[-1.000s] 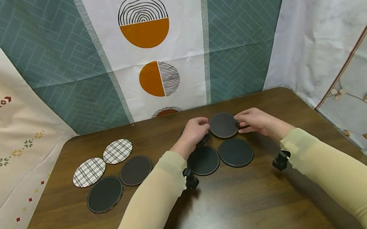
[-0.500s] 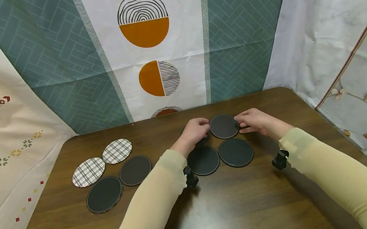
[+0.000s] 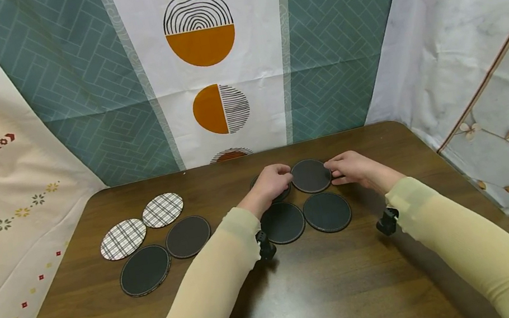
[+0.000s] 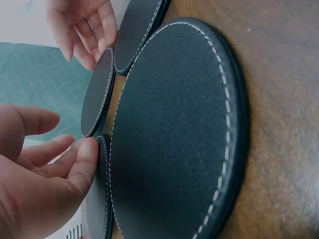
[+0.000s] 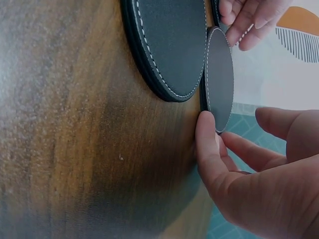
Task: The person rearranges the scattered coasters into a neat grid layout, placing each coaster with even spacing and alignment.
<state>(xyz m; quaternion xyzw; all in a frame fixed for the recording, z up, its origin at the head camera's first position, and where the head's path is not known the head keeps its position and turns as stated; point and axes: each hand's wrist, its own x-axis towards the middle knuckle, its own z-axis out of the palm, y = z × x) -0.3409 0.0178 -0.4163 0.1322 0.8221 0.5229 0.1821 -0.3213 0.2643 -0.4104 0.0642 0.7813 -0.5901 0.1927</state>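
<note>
Four round black coasters with pale stitched rims form a close cluster on the wooden table. At the far right of it, the back right coaster (image 3: 311,176) lies between both hands. My right hand (image 3: 351,167) touches its right edge with the fingertips, the thumb (image 5: 279,122) held apart. My left hand (image 3: 271,183) is over the back left coaster (image 3: 284,194) and partly hides it; its fingertips (image 4: 88,149) are at the rims where the two back coasters meet. Nearer me lie the front left coaster (image 3: 282,223) and the front right coaster (image 3: 327,212).
To the left, two white checked coasters (image 3: 123,239) and two more dark coasters (image 3: 145,270) lie close together on the brown table (image 3: 319,295). Patterned cloth (image 3: 330,37) hangs behind the table and at both sides.
The back right coaster, slightly raised at its far edge a second ago, has come down toward me and lies flatter. Both hands have hardly moved.
</note>
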